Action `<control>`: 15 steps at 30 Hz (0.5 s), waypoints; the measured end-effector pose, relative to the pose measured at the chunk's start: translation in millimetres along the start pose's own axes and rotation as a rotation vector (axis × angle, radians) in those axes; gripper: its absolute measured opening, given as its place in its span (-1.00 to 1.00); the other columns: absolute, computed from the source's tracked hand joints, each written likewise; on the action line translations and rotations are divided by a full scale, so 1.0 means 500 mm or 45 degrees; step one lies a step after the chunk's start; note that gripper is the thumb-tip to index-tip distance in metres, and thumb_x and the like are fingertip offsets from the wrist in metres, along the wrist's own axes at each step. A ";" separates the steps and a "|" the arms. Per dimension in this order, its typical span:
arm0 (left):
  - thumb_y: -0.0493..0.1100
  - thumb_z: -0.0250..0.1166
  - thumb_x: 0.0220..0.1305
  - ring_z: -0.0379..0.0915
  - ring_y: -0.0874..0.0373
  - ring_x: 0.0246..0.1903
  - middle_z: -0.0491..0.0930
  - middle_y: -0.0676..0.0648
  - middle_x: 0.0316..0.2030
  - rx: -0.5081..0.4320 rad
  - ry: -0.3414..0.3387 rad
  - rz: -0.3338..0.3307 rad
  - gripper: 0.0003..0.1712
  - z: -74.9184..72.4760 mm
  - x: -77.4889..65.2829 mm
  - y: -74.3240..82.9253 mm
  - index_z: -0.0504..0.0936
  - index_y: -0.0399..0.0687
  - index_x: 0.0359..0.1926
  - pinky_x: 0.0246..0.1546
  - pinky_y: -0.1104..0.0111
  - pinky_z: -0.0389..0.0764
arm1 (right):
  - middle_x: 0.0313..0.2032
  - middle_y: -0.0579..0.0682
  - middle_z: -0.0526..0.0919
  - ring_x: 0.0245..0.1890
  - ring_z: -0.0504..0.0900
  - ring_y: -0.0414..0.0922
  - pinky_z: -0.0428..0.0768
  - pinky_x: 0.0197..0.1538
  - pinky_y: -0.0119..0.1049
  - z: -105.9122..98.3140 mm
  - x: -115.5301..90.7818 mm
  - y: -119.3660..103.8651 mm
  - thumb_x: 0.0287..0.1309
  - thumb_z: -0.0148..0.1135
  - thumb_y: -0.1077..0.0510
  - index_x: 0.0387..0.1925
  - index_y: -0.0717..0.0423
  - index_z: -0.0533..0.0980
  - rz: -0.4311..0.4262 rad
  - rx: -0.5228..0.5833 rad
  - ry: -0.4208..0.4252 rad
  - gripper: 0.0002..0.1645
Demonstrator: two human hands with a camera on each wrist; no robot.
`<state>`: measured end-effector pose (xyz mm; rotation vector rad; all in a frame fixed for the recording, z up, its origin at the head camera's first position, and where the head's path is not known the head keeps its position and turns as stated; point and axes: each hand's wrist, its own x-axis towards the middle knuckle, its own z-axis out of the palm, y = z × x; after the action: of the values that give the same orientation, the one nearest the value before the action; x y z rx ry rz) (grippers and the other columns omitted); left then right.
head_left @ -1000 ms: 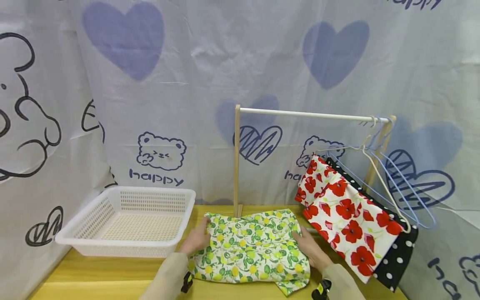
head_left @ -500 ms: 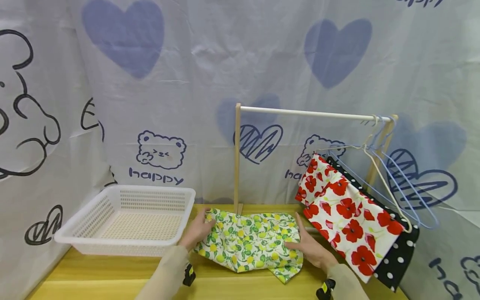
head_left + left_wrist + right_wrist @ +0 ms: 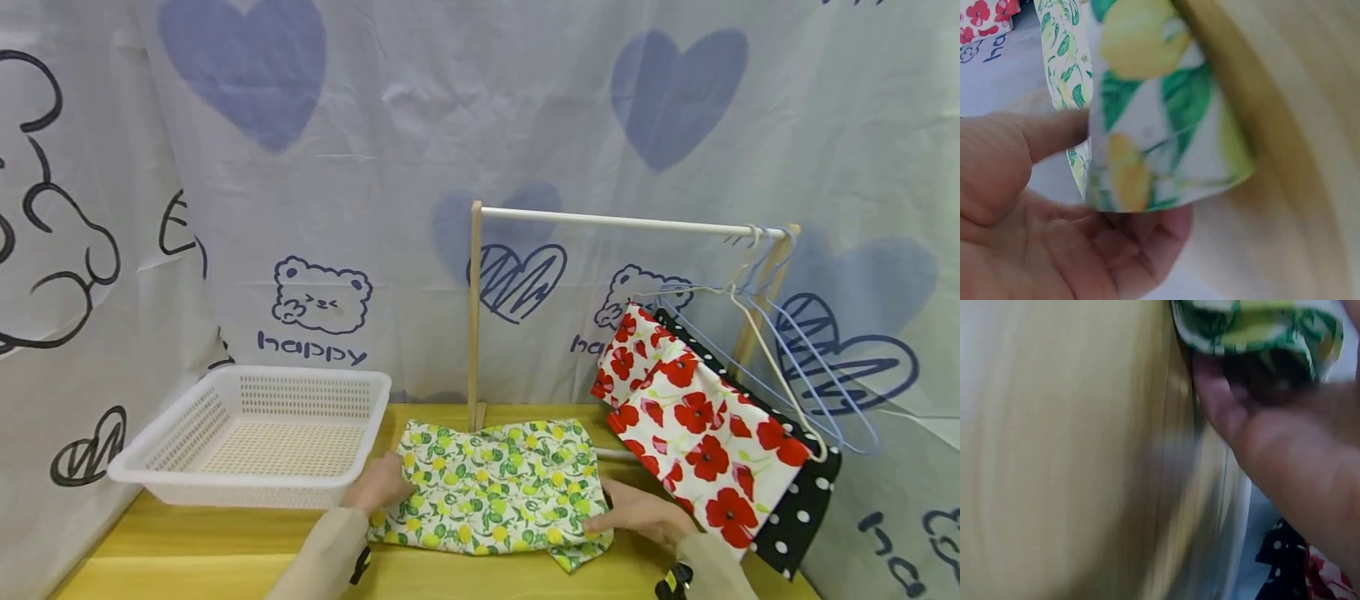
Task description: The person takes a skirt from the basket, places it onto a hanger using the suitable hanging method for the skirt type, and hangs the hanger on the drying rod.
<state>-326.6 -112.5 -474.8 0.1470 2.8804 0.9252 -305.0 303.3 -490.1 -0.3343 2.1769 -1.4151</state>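
A white cloth with a lemon-and-leaf print (image 3: 495, 487) lies spread and slightly wrinkled on the wooden table, one corner jutting out at its lower right. At its left edge, my left hand (image 3: 382, 483) holds it; in the left wrist view the thumb lies on one side of the cloth edge (image 3: 1147, 112) and the curled fingers on the other. My right hand (image 3: 648, 512) grips the right edge with the thumb over the print. In the right wrist view a fold of the cloth (image 3: 1260, 331) partly hides those fingertips.
A white plastic basket (image 3: 240, 492) sits left on the table (image 3: 225, 537). Behind the cloth rises a rack with a white rail (image 3: 600, 220). On its right end hang a poppy-print cloth (image 3: 705, 425), a black polka-dot cloth (image 3: 798, 521) and hangers (image 3: 810, 358).
Both hands first slid the cloth's edges inward and bunched it, then moved apart and down slightly, leaving it spread wider and flatter. The right thumb now lies lower on the edge.
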 end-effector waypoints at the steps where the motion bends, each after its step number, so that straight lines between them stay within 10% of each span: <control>1: -0.20 0.24 0.27 0.37 0.05 -0.54 0.51 -0.23 -0.36 -0.015 0.007 -0.003 -0.39 0.001 0.000 -0.001 0.31 -0.54 0.21 -0.53 0.26 0.45 | 0.47 0.22 0.11 0.42 0.18 0.09 0.14 0.42 0.14 -0.001 -0.003 0.000 0.15 0.39 0.11 0.53 0.21 -0.15 -0.033 -0.005 -0.045 0.16; 4: -0.22 0.10 0.37 0.26 0.10 -0.63 0.44 -0.16 -0.49 -0.078 0.047 -0.004 -0.61 0.007 0.006 -0.004 0.41 -0.47 0.08 -0.62 0.32 0.36 | 0.50 0.23 0.03 0.44 0.12 0.10 0.09 0.43 0.14 0.006 -0.002 0.002 0.09 0.43 0.17 0.55 0.16 -0.22 -0.127 -0.091 -0.033 0.25; 9: -0.18 -0.04 0.51 0.33 0.06 -0.46 0.44 -0.27 -0.29 -0.080 0.229 0.158 -0.76 0.010 0.018 0.006 0.46 -0.30 -0.11 -0.50 0.28 0.37 | 0.37 0.20 0.35 0.34 0.36 0.10 0.31 0.35 0.14 0.029 0.014 -0.011 0.28 0.26 -0.06 0.48 0.19 0.12 -0.172 -0.104 0.290 -0.11; 15: -0.11 -0.11 0.57 0.32 0.08 -0.48 0.41 -0.15 -0.40 -0.135 0.419 0.281 -0.80 -0.005 0.032 0.038 0.37 -0.12 -0.13 -0.50 0.29 0.34 | 0.50 0.29 -0.02 0.48 0.02 0.26 0.11 0.42 0.26 0.030 0.029 -0.043 0.38 0.08 -0.17 0.53 0.22 -0.14 -0.126 0.086 0.626 -0.01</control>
<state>-341.6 -96.8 -462.8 0.3390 3.1501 1.2451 -310.6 275.5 -479.6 -0.0711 2.5136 -1.7685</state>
